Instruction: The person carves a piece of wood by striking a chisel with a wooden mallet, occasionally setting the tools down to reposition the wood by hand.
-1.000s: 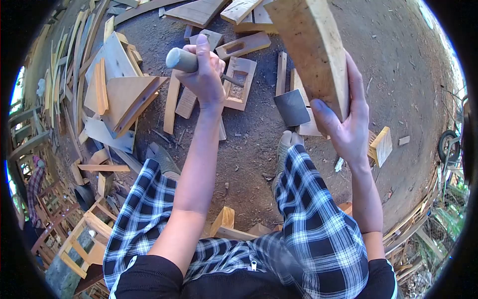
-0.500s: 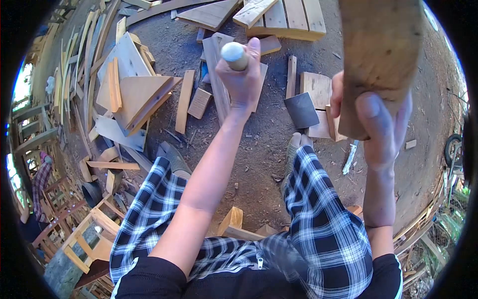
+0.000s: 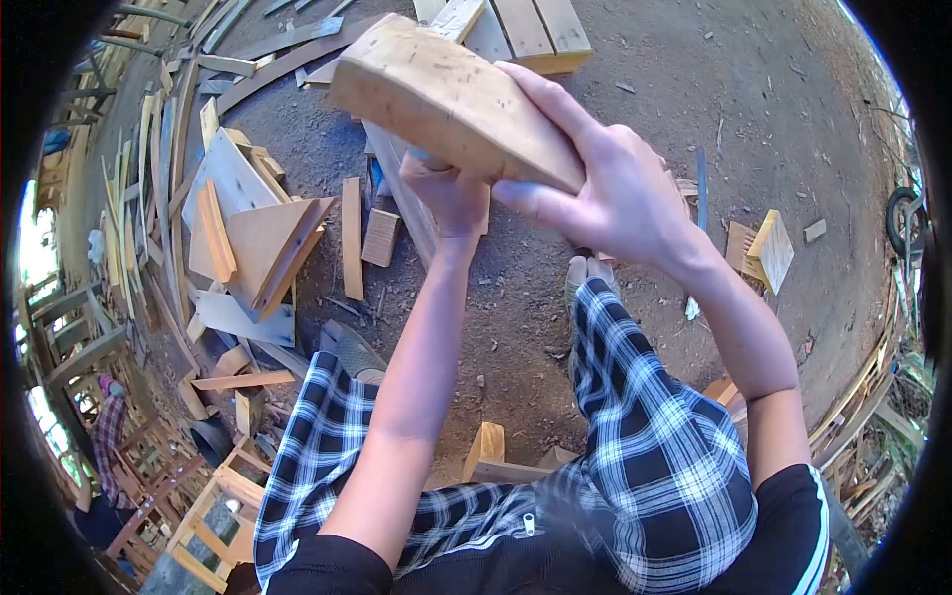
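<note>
Here, above a brown dirt floor, a thick, light-brown wooden block (image 3: 451, 99) slants through the air; the right hand (image 3: 620, 188) holds its near end, thumb along the lower edge and a finger along the upper; the left hand (image 3: 451, 198) is curled around a pale-tipped handle (image 3: 426, 157), largely hidden behind the block, and whether handle and block touch cannot be told; below, a narrow tan wooden strip (image 3: 353, 238) lies beside a short brown wooden offcut (image 3: 381, 238), near a long grey-brown plank (image 3: 397, 183); at left, a pile of angular wooden boards (image 3: 268, 243); at right, a small yellowish wooden piece (image 3: 776, 251); at lower left, another person in a plaid sleeve (image 3: 107, 436).
</note>
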A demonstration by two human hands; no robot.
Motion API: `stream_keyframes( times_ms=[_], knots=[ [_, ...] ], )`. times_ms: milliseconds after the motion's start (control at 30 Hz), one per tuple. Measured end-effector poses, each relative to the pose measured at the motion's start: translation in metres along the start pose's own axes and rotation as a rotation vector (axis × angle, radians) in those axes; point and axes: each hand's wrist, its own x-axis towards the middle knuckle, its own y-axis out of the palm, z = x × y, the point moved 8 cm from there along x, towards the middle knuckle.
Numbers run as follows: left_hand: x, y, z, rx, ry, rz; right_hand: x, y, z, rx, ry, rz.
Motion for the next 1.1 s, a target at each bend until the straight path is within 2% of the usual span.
stream_keyframes(
  times_ms=[33, 100, 133, 233, 267, 300, 367, 400, 433, 500, 533, 567, 667, 733, 767, 833, 867, 933, 1000, 1100],
  knots=[
    [0.000, -0.003, 0.008, -0.123, -0.142, -0.074, 0.000, -0.003, -0.002, 0.006, -0.005, -0.001],
    [-0.003, -0.008, 0.013, -0.083, -0.191, -0.066, -0.003, -0.017, 0.006, -0.005, -0.069, -0.085],
    [-0.003, -0.008, 0.017, -0.061, -0.231, -0.065, -0.006, -0.026, 0.014, 0.091, -0.147, -0.207],
    [-0.009, 0.007, 0.011, -0.251, -0.134, -0.042, -0.013, -0.024, 0.017, 0.056, -0.180, -0.238],
    [-0.010, 0.009, 0.012, -0.251, -0.132, -0.039, -0.010, -0.008, 0.007, -0.137, -0.016, 0.024],
    [-0.009, 0.014, 0.011, -0.120, -0.077, 0.028, -0.009, -0.013, 0.008, -0.134, -0.018, 0.021],
    [-0.011, 0.020, 0.012, 0.153, 0.025, 0.143, -0.009, -0.025, 0.004, -0.071, -0.020, -0.055],
    [-0.011, 0.021, 0.016, 0.071, -0.056, 0.079, -0.011, -0.035, 0.007, 0.033, -0.080, -0.172],
    [-0.012, 0.021, 0.017, 0.074, -0.056, 0.068, -0.012, -0.034, 0.007, 0.033, -0.088, -0.163],
    [-0.014, 0.030, 0.014, 0.141, 0.005, 0.155, -0.022, -0.053, 0.014, 0.172, -0.209, -0.383],
    [-0.015, 0.033, 0.006, 0.182, 0.031, 0.142, -0.022, -0.035, -0.003, 0.083, -0.034, -0.182],
    [-0.021, 0.036, 0.012, 0.097, 0.009, 0.159, -0.023, -0.022, -0.014, 0.027, 0.113, -0.008],
    [-0.023, 0.042, 0.011, 0.121, 0.013, 0.119, -0.028, -0.021, -0.024, 0.076, 0.067, -0.054],
    [-0.024, 0.055, 0.007, 0.207, 0.097, 0.203, -0.032, -0.026, -0.027, 0.126, 0.085, -0.157],
    [-0.026, 0.060, 0.005, 0.204, 0.116, 0.175, -0.034, -0.025, -0.032, 0.128, 0.082, -0.153],
    [-0.030, 0.072, 0.009, 0.285, 0.066, 0.267, -0.041, -0.035, -0.045, 0.140, 0.106, -0.264],
    [-0.031, 0.076, 0.007, 0.285, 0.066, 0.264, -0.047, -0.035, -0.054, 0.179, 0.204, -0.244],
    [-0.036, 0.089, 0.008, 0.449, 0.110, 0.351, -0.056, -0.035, -0.071, 0.229, 0.245, -0.263],
    [-0.041, 0.096, 0.010, 0.476, 0.107, 0.387, -0.061, -0.034, -0.082, 0.376, 0.330, -0.275],
    [-0.046, 0.103, 0.010, 0.499, 0.157, 0.425, -0.071, -0.034, -0.095, 0.368, 0.384, -0.273]
  ],
)
